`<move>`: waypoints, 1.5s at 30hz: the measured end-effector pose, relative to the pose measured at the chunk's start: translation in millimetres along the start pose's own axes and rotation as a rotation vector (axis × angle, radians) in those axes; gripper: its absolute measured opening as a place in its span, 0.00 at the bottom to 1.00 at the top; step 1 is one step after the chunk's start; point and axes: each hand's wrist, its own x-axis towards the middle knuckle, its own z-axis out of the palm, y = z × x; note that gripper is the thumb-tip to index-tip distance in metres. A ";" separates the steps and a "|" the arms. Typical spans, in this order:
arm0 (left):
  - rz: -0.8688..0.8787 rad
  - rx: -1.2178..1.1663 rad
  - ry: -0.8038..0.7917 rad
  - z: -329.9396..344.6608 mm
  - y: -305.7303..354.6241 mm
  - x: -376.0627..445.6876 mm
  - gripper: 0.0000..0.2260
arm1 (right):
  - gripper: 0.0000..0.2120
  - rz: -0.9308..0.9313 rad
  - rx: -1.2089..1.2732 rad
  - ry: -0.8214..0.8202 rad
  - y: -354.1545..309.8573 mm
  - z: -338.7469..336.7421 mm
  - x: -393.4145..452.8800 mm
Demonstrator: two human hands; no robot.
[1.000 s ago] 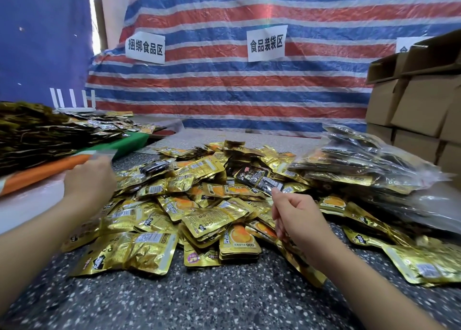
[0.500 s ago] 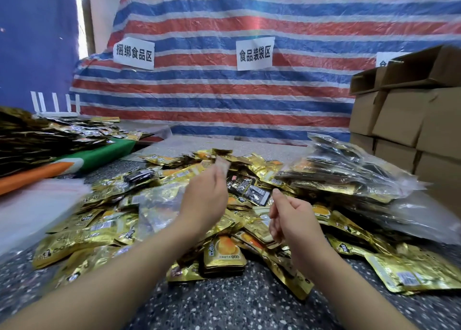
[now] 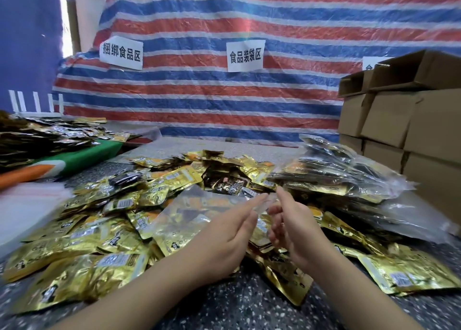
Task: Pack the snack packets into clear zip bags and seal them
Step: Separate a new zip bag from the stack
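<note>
Clear, thin plastic zip bag (image 3: 197, 215) lay over the heap of gold foil snack packets (image 3: 104, 232); left hand (image 3: 224, 240) and right hand (image 3: 289, 225) pinched its edge.

Bare speckled table (image 3: 249, 309) lies open in front, between the forearms. Ahead, a heap of gold snack packets (image 3: 104, 220) blocks the middle. Filled clear bags (image 3: 349, 180) crowd the right, with stacked cardboard boxes (image 3: 404, 120) walling that side. A striped tarp (image 3: 224, 100) closes the back.
</note>
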 end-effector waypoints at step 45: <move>-0.073 -0.025 0.217 -4.8 3.7 -4.3 0.11 | 0.11 -0.514 -0.414 -0.106 -5.4 7.9 -28.2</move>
